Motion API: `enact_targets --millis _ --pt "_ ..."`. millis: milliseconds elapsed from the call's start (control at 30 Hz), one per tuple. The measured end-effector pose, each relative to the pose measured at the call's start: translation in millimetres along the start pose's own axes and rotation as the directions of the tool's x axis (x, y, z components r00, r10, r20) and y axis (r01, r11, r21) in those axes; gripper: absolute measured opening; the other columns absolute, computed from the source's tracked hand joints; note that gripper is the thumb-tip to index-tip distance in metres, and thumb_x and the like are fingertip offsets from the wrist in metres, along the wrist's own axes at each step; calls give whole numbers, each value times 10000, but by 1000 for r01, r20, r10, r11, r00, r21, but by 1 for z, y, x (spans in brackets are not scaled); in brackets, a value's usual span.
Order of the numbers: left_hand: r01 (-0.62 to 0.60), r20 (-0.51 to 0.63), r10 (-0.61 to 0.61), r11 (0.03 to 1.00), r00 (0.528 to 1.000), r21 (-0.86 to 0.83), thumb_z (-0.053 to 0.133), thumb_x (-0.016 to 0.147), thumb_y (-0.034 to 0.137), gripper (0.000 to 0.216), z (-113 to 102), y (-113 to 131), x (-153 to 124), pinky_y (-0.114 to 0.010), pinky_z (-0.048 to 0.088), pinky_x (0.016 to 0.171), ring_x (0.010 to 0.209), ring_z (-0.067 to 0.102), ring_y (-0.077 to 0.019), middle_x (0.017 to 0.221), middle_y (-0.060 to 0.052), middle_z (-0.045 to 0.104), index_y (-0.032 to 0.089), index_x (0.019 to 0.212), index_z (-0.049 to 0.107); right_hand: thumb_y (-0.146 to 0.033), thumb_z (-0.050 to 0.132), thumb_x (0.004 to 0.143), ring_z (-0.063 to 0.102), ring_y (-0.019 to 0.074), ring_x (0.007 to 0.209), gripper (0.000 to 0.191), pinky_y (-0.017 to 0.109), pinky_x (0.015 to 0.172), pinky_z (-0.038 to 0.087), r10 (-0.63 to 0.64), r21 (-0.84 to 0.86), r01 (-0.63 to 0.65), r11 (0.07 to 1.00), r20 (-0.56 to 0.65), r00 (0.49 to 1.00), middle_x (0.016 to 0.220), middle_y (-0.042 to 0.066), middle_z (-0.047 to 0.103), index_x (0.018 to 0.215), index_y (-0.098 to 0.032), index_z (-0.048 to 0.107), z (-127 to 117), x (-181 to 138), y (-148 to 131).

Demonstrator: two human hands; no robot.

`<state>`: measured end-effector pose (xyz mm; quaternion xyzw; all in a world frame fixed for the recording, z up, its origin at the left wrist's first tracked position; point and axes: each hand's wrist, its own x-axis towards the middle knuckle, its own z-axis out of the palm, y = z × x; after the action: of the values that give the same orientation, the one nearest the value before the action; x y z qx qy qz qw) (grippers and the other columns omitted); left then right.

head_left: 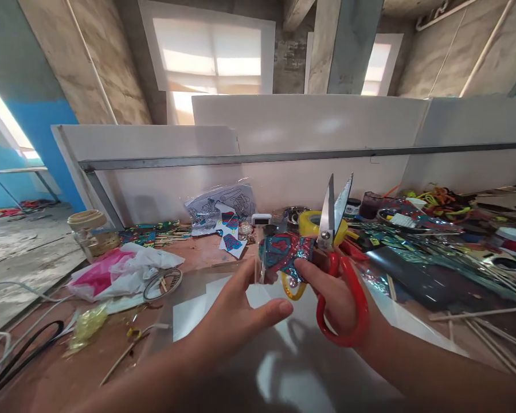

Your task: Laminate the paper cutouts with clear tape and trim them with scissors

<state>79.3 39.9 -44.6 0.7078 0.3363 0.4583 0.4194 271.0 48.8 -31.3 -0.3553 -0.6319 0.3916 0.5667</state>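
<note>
Red-handled scissors hang on my right hand, their blades pointing up and slightly apart. The fingers of that hand also pinch the right side of a shiny red-and-blue painted piece. A small yellow-edged loop shows just below this piece; whether it is joined on cannot be made out. My left hand is at the piece's left edge, thumb stretched away and its other fingers partly hidden behind. Clear film shows at that edge.
Behind my hands are patterned paper cut-outs, a yellow tape roll and a small white device. A lidded jar and pink-and-white plastic lie left. Dark sheet material and thin sticks lie right.
</note>
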Motion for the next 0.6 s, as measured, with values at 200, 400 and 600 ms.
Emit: enact_targets --millis 200,400,600 --pt "20 -133 -30 997 991 -76 655 929 375 165 6 16 0 -390 477 1029 1088 669 -246 1097 -38 765 231 939 736 -378 716 897 698 216 759 206 343 697 607 12 109 -13 994 7 1000 823 20 721 1049 -264 637 16 -18 -2" --pt "116 -54 -111 989 992 94 664 878 364 205 -18 28 6 -448 497 997 1027 687 -286 1021 -59 789 214 971 768 -302 779 835 669 164 741 297 266 636 569 -6 146 7 989 -5 1000 859 -11 707 1087 -280 621 4 -14 -8" --pt "133 -62 -129 989 990 60 672 881 421 239 -26 31 8 -387 518 916 942 690 -253 957 -55 793 213 930 781 -295 762 825 666 164 760 298 267 642 548 104 139 -112 984 63 993 871 -7 716 1083 -275 613 6 -9 -11"
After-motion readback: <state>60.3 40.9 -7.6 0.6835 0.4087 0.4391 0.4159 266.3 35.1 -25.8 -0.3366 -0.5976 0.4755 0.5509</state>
